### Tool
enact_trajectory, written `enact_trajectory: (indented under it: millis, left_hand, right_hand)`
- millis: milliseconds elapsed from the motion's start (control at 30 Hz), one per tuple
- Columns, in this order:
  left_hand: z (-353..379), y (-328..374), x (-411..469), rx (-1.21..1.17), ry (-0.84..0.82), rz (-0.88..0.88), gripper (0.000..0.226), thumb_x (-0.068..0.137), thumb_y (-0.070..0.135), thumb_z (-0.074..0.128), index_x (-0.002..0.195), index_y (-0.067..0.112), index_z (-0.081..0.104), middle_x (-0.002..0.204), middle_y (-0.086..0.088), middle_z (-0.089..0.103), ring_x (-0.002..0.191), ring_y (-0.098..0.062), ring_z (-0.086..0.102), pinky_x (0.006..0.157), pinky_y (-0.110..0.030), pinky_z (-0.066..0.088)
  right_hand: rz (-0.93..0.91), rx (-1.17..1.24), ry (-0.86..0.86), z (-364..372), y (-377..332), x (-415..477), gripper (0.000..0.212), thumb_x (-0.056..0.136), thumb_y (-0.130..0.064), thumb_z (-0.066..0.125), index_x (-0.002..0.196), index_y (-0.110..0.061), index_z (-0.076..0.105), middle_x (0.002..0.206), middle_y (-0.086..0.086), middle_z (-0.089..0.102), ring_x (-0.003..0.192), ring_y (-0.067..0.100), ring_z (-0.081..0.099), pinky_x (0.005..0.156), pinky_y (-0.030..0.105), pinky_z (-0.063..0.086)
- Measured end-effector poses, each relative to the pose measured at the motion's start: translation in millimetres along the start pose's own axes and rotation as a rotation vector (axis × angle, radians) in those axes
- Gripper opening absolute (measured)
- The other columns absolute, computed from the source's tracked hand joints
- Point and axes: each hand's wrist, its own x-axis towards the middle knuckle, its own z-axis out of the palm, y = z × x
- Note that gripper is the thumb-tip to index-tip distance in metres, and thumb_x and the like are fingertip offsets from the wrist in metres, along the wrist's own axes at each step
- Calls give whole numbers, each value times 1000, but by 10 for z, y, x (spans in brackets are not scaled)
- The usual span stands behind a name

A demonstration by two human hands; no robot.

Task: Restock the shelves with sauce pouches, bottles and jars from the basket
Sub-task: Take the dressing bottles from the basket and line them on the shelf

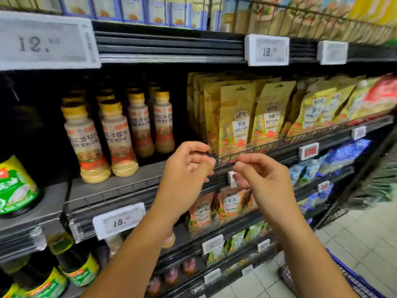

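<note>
1. We're in a shop, clearly a supermarket aisle: dark metal shelves stacked in tiers, one above another.
2. Look at the front edges of the shelves: electronic price tags clipped on, reading 12 and 18.
3. Identical dressing bottles stand lined up front to back.
4. Right beside them, matching Heinz sauce pouches stand packed behind a wire rail.
5. Down low there's pale tiled floor and a blue basket at bottom right.

The grey metal shelf carries upright dressing bottles in rows left of the fingers of the left hand, and gold pouches packed behind a wire rail just beyond the right hand fingertips
</note>
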Motion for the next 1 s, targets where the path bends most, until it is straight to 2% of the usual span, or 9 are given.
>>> enact_trajectory:
  millis: [133, 333, 500, 633, 767, 900, 1000]
  left_hand:
    - [477, -31, 70, -42, -99, -35, 16, 93, 15, 66, 101, 28, 61, 80, 4, 70, 75, -12, 70, 66, -23, 56]
    - [1365, -77, 158, -121, -263, -128, 14, 95, 10, 64, 104, 20, 61, 81, -5, 68, 67, -9, 66, 59, -20, 53]
    - [2154, -160, 175, -120, -359, -143, 16, 94, 7, 63, 98, 23, 61, 76, -3, 67, 66, -9, 65, 62, -26, 53]
    - [2733, -223, 147, -153, -440, -173, 14, 94, 5, 61, 102, 16, 61, 77, -3, 67, 65, -6, 65, 58, -20, 52]
    - [3273, -252, 62, -195, -507, -223, 14, 94, 1, 59, 99, 14, 60, 77, -6, 65, 62, -7, 62, 56, -19, 51]
    - [3737, -312, -24, -193, -581, -254, 14, 93, 5, 61, 102, 16, 62, 84, -11, 68, 70, -12, 64, 63, -26, 53]
    - [4021, -382, -35, -190, -641, -275, 14, 93, 6, 62, 103, 16, 62, 86, -8, 70, 68, -7, 65, 62, -22, 54]
  right_hand:
    - [0, -27, 87, -513, 89, -30, 8, 90, -14, 72, 92, -21, 73, 80, 0, 76, 74, 8, 72, 60, 15, 54]
    - [1, -40, 237, -1353, 245, -52, 24, 89, -12, 73, 85, -36, 76, 78, -3, 76, 71, 8, 71, 59, 17, 53]
    - [26, -32, 356, -2039, 356, -113, 18, 88, -5, 72, 83, -22, 76, 73, -2, 75, 67, 6, 68, 59, 15, 51]
    - [64, -44, 441, -2552, 426, -190, 12, 88, -1, 71, 88, -13, 72, 69, 0, 73, 63, 8, 64, 58, 18, 53]
    - [81, -112, 524, -3030, 490, -318, 16, 89, -1, 70, 85, -17, 72, 69, -3, 74, 63, 8, 67, 56, 18, 52]
    - [143, -128, 606, -3470, 539, -443, 14, 89, -5, 70, 87, -18, 72, 74, 0, 75, 65, 10, 68, 55, 16, 51]
    - [172, -165, 654, -3732, 585, -506, 12, 91, -11, 68, 92, -23, 73, 82, -2, 76, 71, 8, 71, 60, 17, 53]
